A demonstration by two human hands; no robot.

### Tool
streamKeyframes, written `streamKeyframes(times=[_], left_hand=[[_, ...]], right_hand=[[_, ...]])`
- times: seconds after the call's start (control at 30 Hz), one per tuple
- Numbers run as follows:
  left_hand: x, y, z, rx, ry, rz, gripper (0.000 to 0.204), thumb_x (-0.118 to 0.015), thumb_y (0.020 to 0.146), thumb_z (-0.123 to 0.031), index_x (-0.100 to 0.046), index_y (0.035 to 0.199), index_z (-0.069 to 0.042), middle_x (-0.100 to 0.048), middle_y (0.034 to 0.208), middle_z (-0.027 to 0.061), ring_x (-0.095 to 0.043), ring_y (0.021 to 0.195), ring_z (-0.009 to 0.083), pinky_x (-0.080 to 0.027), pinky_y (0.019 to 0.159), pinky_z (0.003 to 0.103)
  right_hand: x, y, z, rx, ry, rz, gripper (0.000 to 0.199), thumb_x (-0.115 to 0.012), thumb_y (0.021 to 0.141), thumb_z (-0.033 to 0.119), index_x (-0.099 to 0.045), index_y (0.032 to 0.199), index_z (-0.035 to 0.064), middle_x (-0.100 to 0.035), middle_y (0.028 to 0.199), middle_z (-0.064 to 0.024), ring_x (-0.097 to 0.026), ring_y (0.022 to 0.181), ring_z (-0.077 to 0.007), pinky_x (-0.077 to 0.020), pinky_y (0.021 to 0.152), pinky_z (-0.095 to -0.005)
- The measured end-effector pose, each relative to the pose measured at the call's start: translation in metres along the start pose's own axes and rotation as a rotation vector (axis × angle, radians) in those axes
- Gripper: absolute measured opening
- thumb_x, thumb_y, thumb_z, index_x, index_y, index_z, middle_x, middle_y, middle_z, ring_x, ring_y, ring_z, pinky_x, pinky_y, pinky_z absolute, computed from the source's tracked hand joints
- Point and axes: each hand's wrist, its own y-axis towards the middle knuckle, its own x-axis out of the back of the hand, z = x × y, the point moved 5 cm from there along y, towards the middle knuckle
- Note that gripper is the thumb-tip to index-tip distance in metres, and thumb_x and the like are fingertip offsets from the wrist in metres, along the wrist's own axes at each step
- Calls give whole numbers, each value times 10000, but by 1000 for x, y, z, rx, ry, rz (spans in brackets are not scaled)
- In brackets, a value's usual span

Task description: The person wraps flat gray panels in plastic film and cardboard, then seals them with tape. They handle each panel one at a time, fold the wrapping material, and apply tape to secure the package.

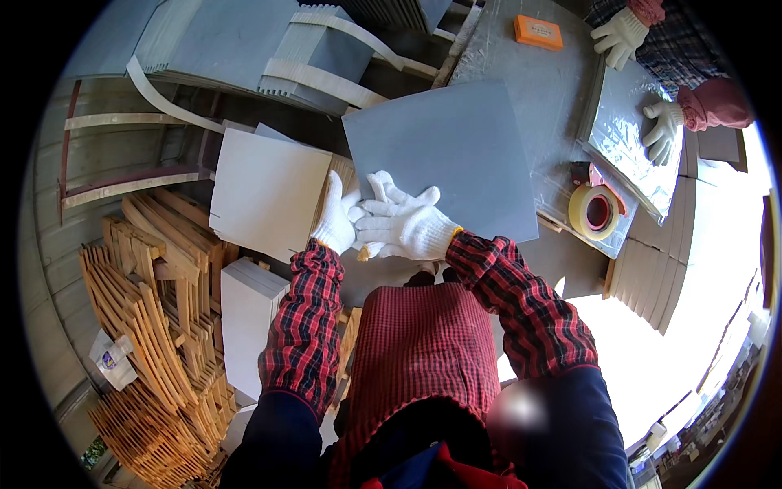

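Note:
Both my hands wear white knit gloves and meet in front of my checked apron [428,342]. My left hand [336,216] has a finger pointing up, and its other fingers overlap those of my right hand. Fingers of my right hand [411,224] are stretched out and apart, reaching across toward the left. A small yellowish bit [363,254] shows at the lower edge of the gloves; I cannot tell what it is. Directly beyond the hands lies a large flat grey sheet [444,138]. Left of them is a stack of pale panels [265,191].
A co-worker's gloved hands [664,134] rest by a film-wrapped panel stack [631,122]. A tape dispenser [595,212] and an orange box [538,33] lie on the right-hand table [538,90]. Wooden slats [138,301] pile at left; strapped grey sheets [318,57] stand behind.

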Motion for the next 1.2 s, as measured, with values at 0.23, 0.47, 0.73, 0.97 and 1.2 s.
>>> streamKeyframes(times=[0.23, 0.47, 0.73, 0.97, 1.2], left_hand=[[5, 7, 6, -42, 2, -74, 1012, -330, 931, -835, -316, 1584, -62, -432, 1563, 176, -432, 1417, 348, -329, 1175, 521], [11, 19, 19, -257, 275, -260, 803, -534, 1014, -592, -345, 1576, -51, -373, 1609, 159, -357, 1471, 312, -284, 1201, 480], [-22, 0, 20, -175, 386, -522, 875, -480, 994, -680, -400, 1541, -1, -425, 1579, 164, -402, 1442, 263, -303, 1196, 397], [-32, -9, 14, -104, 485, -585, 985, -419, 949, -782, -386, 1545, 1, -458, 1550, 198, -447, 1415, 310, -367, 1158, 439], [-35, -10, 15, -67, 408, -554, 979, -375, 956, -788, -407, 1533, 3, -472, 1540, 196, -469, 1396, 306, -370, 1161, 413]], right_hand=[[32, 64, -85, 30, -126, -312, 473, -615, 952, 415, -579, 1365, 187, -550, 1434, -50, -465, 1384, -299, -209, 1215, -592], [85, 21, -176, -467, -245, -376, 503, -517, 1025, 408, -485, 1476, 187, -441, 1560, -65, -351, 1466, -322, -220, 1210, -578], [86, -85, -158, -732, -256, -532, 508, -645, 918, 270, -519, 1383, 109, -472, 1432, -126, -382, 1360, -416, -275, 1144, -606], [49, -167, -86, -685, -130, -400, 510, -666, 877, 173, -589, 1369, 59, -474, 1522, -177, -364, 1435, -463, -323, 1160, -565], [150, -133, -165, -686, -43, -767, 401, -608, 989, 238, -598, 1346, 56, -653, 1306, -187, -652, 1154, -368, -518, 979, -449]])
